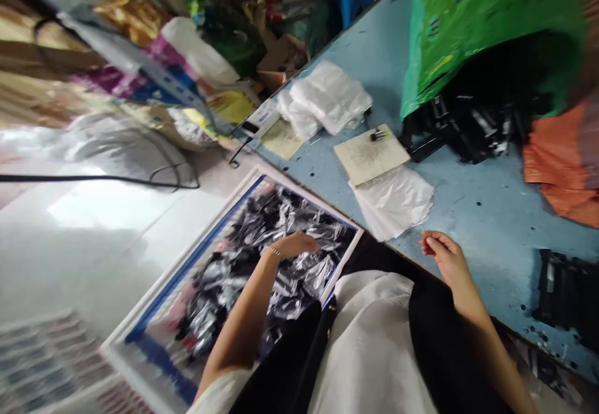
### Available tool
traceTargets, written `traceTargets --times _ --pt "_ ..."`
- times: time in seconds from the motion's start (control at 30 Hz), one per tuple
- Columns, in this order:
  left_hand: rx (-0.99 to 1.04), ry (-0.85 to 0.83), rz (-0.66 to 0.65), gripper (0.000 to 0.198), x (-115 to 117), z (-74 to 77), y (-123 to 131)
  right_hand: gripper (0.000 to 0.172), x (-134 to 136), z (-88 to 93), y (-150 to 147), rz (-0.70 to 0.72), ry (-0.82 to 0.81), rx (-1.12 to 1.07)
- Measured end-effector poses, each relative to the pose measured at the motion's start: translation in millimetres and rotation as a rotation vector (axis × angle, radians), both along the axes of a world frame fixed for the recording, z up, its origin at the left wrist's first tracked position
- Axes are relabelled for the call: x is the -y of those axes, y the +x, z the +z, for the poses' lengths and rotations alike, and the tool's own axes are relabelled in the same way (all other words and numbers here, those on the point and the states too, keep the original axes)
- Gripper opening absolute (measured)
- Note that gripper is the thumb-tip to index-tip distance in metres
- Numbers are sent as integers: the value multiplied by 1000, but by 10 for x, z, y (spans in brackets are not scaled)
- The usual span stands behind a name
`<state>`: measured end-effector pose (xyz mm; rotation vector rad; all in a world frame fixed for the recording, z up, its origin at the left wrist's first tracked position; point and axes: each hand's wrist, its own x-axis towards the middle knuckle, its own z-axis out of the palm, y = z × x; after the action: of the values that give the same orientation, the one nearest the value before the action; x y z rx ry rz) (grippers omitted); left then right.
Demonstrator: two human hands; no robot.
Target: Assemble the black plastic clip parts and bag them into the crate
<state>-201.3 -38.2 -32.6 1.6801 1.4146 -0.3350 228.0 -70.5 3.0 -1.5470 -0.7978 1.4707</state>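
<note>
My left hand reaches down into a white box with blue edging on the floor. The box is full of black parts in clear plastic bags. The hand lies palm down on the bags with its fingers stretched out, and I see nothing gripped in it. My right hand rests at the near edge of the blue table, fingers loosely bent and empty. It is just right of a stack of clear empty bags.
On the table are a worn cardboard pad with a small clip, more bag piles, a green sack spilling black parts, orange material and a black part. Cluttered bags and a cable lie beyond.
</note>
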Motion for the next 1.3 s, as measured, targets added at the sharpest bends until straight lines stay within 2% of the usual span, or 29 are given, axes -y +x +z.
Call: traceTargets --times 0.1,0.17,0.2,0.27,0.3,0.37,0.43,0.47,0.53,0.6,0.67,0.73,0.8,0.87,0.93,1.0,1.1,1.2,1.3 --pt "501 -29 -120 46 -357 489 699 45 -147 24 69 -10 -11 -15" --pt "775 133 -117 49 -735 731 1293 48 -295 68 141 -31 17 -17" --pt "803 279 -110 47 -973 818 1623 48 -368 98 184 -39 40 -9" --pt "650 576 -66 42 -1507 932 2293 47 -489 163 282 -45 95 16" --pt "520 665 -22 44 -1772 965 2604 46 -529 195 337 -45 118 27" --pt "234 704 46 60 -2211 1001 3112 46 -565 249 457 -46 144 41" --pt "69 654 54 75 -2426 1020 3430 46 -550 291 597 -64 160 67" --pt "67 621 43 76 -2431 1027 3522 47 -532 311 672 -80 169 90" --pt "205 555 11 67 -2251 1038 3605 46 -501 367 818 -122 201 159" --pt "360 520 17 58 -1893 1051 3615 45 -505 455 933 -167 262 255" --pt "405 555 34 53 -1482 1068 3604 47 -564 569 996 -176 349 366" --pt "412 612 31 58 -1138 1087 3591 58 -660 678 1006 -149 423 464" --pt "554 554 2 70 -932 1102 3567 64 -753 751 974 -101 468 487" --pt "819 328 4 82 -862 1119 3521 57 -807 773 927 -60 497 414" --pt "1036 6 28 84 -868 1151 3464 52 -819 751 896 -16 533 339" --pt "1095 -168 104 85 -884 1204 3415 52 -816 705 907 -29 600 402" --pt "1020 -121 202 91 -847 1293 3396 45 -831 625 1013 -58 741 722" --pt "942 -132 174 92 -744 1327 3454 31 -879 545 1137 29 859 999" --pt "880 -76 176 93 -644 1264 3573 39 -921 477 1171 -19 858 1116"
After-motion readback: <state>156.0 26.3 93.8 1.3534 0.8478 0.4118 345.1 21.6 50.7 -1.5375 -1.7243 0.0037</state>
